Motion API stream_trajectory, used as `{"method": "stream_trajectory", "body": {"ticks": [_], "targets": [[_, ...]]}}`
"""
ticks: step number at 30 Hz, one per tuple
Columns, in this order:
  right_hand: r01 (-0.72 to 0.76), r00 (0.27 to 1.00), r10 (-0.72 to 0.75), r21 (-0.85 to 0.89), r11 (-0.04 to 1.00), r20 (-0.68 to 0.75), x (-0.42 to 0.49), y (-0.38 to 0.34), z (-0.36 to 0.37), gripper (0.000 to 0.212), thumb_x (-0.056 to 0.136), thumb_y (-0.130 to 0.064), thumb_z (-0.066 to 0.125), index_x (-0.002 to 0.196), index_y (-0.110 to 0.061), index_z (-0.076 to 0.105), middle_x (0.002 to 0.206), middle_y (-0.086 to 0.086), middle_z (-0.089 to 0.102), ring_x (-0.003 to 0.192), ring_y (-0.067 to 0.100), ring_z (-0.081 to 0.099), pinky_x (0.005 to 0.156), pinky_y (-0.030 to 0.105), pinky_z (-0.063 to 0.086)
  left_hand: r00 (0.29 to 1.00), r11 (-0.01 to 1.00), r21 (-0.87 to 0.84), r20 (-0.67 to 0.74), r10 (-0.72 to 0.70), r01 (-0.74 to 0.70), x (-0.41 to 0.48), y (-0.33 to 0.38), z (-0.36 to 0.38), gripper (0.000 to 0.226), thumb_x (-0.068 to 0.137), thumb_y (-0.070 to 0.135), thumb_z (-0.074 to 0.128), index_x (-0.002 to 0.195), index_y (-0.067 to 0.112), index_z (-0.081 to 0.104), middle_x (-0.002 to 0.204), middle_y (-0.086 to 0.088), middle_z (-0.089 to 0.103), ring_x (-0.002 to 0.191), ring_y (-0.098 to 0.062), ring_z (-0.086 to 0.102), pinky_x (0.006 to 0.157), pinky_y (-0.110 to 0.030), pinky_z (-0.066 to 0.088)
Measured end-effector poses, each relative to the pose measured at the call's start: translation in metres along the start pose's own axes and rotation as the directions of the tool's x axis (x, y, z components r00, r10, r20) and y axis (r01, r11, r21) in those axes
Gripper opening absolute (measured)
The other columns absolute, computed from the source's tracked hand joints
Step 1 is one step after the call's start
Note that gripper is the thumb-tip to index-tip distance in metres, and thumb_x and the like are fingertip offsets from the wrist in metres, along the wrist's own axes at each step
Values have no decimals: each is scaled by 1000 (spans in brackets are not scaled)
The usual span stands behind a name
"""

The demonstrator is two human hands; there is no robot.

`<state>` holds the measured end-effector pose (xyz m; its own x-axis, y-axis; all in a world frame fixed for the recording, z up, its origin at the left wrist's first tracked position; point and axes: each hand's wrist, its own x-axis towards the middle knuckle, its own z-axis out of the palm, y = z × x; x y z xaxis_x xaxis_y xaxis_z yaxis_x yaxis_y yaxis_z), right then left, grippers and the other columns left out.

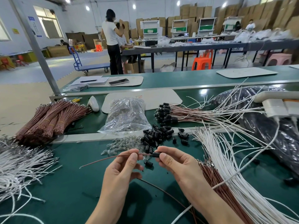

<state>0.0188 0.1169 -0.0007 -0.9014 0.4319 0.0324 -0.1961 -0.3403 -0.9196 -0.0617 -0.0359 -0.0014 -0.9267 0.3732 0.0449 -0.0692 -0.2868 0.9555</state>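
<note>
**Two hands mating a brown wire to a black socket**

Head view: the left hand (120,167) pinches a thin brown wire (103,160) between thumb and forefinger, close to the wire's right end. The rest of the wire trails down and to the left, with its far tip low over the green desk (77,183). The right hand (174,160) pinches a small black socket (156,154) between thumb and fingertips, level with the wire's end. Each grip is pressed onto its own part, and both parts are held just above the desk. The wire's end meets the socket's left mouth, but how deep it sits cannot be told.

The step in hand looks like feeding the wire's terminal into the socket. The next move likely calls for keeping wire and socket in line and pushing straight until the terminal seats, with the socket held firm against twisting.

Just beyond the hands lie a loose pile of sockets (155,135) and a scatter of clear bulbs (123,144). Finished leads (166,113) lie further back, and white wires (226,159) fan out on the right.
</note>
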Motion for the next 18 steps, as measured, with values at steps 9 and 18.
{"method": "stream_trajectory", "body": {"ticks": [9,18], "targets": [[-14,999,16,-40,999,33,1,3,-1,31,79,-28,79,109,-24,79,109,8,77,98,18,73,86,20,55,998,997,-45,38,-53,55,-1,1,2,19,78,24,68,93,22,80,91,-11,76,67,-15,67,54,-25,55],[-11,1000,11,1,1000,16,2,6,-2,36,74,-33,85,106,-21,80,103,10,78,95,18,74,84,20,56,998,995,-75,8,-63,63,1,1,2,17,79,23,68,89,18,81,92,-13,76,65,-16,68,54,-24,55]]}}
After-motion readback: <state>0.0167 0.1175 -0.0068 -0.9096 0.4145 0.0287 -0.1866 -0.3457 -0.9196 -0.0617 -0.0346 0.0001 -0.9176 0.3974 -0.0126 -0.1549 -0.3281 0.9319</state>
